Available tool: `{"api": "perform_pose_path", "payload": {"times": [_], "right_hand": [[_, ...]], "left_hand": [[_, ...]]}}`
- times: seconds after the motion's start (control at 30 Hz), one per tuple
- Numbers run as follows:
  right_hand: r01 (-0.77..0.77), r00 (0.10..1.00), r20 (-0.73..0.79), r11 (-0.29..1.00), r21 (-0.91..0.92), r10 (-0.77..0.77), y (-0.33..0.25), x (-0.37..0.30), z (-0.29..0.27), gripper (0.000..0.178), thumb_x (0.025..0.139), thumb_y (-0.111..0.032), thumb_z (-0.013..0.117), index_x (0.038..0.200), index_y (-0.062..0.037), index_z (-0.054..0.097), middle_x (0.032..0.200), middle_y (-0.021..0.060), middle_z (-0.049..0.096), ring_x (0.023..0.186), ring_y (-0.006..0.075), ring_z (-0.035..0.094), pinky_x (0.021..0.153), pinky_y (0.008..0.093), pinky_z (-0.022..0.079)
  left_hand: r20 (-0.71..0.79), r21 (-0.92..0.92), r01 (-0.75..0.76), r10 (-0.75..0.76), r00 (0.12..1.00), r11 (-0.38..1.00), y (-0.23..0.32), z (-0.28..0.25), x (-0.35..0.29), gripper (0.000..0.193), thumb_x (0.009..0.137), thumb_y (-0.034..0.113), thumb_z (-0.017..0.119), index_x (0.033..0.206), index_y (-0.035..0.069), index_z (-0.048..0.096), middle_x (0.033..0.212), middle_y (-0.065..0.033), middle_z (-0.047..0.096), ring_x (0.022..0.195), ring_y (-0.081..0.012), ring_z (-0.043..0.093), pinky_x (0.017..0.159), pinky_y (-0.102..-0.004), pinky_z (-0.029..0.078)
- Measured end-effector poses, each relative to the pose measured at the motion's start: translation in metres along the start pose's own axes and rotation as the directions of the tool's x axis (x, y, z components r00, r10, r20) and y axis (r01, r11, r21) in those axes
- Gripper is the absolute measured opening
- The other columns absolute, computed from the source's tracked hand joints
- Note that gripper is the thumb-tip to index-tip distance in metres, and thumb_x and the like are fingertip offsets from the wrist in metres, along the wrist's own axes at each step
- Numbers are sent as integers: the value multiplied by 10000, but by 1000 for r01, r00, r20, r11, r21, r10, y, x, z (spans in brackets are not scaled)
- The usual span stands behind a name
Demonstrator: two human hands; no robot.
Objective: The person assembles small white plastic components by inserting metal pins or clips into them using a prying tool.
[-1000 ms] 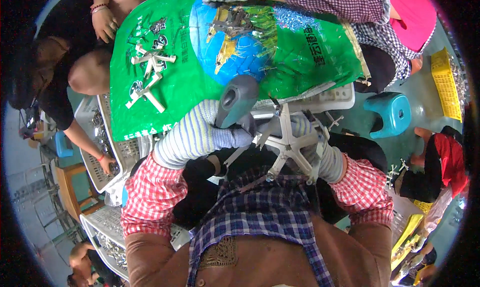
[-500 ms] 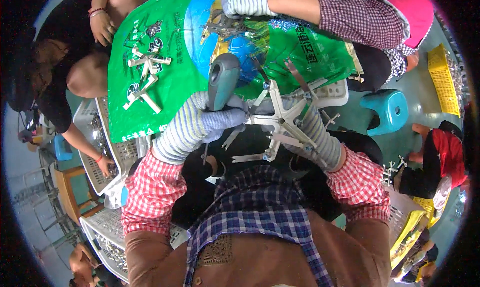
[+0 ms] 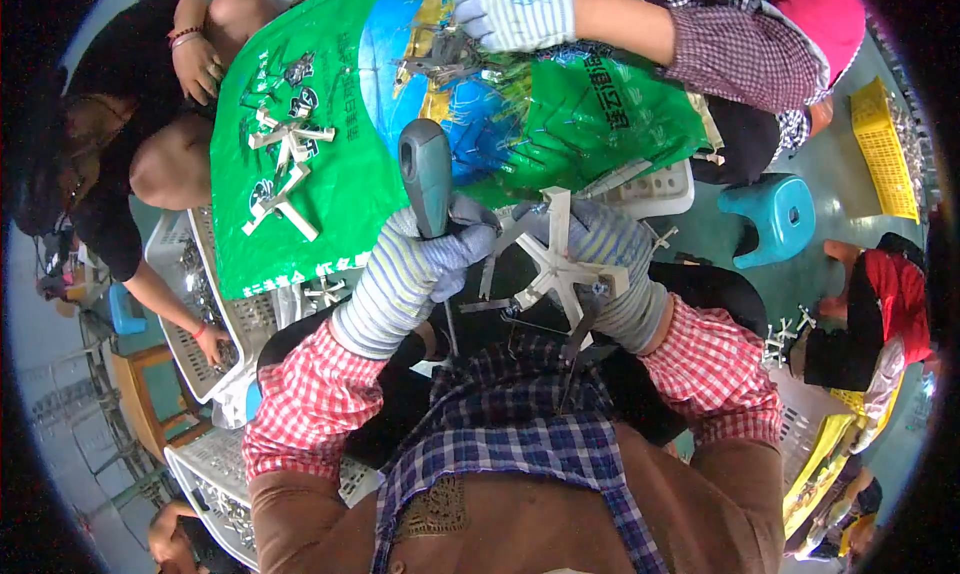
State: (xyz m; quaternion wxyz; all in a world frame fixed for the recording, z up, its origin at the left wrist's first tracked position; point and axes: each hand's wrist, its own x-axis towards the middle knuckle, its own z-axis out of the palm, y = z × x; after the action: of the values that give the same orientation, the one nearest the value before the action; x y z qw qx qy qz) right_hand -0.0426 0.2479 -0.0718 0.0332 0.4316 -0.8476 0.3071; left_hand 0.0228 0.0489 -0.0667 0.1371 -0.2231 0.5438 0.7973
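Observation:
My left hand (image 3: 410, 269), in a striped knit glove, is closed around a screwdriver (image 3: 425, 179). Its grey handle points away from me, and its thin shaft comes out below the fist. In my right hand (image 3: 615, 259), gloved alike, is a white star-shaped metal bracket (image 3: 555, 272) with several arms. Dark metal strips hang from the arm ends, one of them near my left fingertips; whether those fingers touch it I cannot tell. Right of my right hand, part of another white bracket (image 3: 665, 237) shows.
A green-and-blue printed sheet (image 3: 350, 209) covers the work surface, holding white brackets (image 3: 285, 189) and dark metal pieces (image 3: 450, 54). A co-worker's gloved hand (image 3: 515, 12) reaches over these. White baskets (image 3: 240, 319) stand left; a blue stool (image 3: 770, 219) and yellow basket (image 3: 885, 154) stand right.
The bracket has turned in my right hand, and its strips now hang lower. My left hand with the screwdriver has shifted slightly right and nearer. The co-worker's gloved hand has moved right.

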Motion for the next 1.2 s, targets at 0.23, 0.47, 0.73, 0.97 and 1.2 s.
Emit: {"api": "perform_pose_path", "payload": {"times": [0.23, 0.47, 0.73, 0.97, 1.2], "right_hand": [[-165, 985, 16, 895, 415, 174, 15, -14, 29, 309, 796, -234, 617, 1079, -110, 616, 865, 103, 634, 761, 287, 626, 636, 388, 485], [-30, 998, 65, 827, 562, -8, 42, -33, 31, 355, 744, -242, 684, 1037, -59, 599, 871, 119, 625, 794, 294, 611, 690, 387, 478], [-210, 885, 421, 638, 741, -198, 44, -18, 13, 435, 805, -312, 662, 1175, -129, 524, 1130, 75, 585, 977, 236, 588, 875, 396, 462], [354, 919, 94, 905, 235, -383, 19, -3, -5, 330, 899, -137, 580, 1218, -72, 521, 1068, 52, 600, 955, 180, 595, 785, 311, 525], [-393, 885, 446, -302, 869, 132, 1, -21, 15, 410, 898, -201, 595, 1241, 4, 505, 1164, 101, 594, 1027, 166, 598, 864, 330, 520]], "left_hand": [[23, 147, -87, 85, 996, 985, 5, -6, -3, 144, 777, 103, 726, 891, 71, 645, 680, 16, 569, 526, -60, 476, 469, -213, 344], [294, 519, -266, 123, 948, 812, 17, -19, -5, 200, 739, 123, 756, 900, 47, 667, 831, -18, 645, 786, -116, 586, 766, -283, 469], [498, 520, -424, 140, 856, 742, 14, -25, 1, 278, 716, 149, 786, 938, 43, 655, 878, -10, 652, 846, -109, 583, 802, -273, 461], [338, 510, -242, 67, 939, 826, 37, -19, -6, 276, 719, 180, 776, 948, 54, 688, 858, -42, 682, 800, -123, 610, 760, -285, 476], [234, 448, -257, 166, 958, 856, 41, -19, -15, 279, 782, 217, 722, 987, 40, 657, 786, -19, 641, 746, -106, 592, 672, -254, 463]]}}
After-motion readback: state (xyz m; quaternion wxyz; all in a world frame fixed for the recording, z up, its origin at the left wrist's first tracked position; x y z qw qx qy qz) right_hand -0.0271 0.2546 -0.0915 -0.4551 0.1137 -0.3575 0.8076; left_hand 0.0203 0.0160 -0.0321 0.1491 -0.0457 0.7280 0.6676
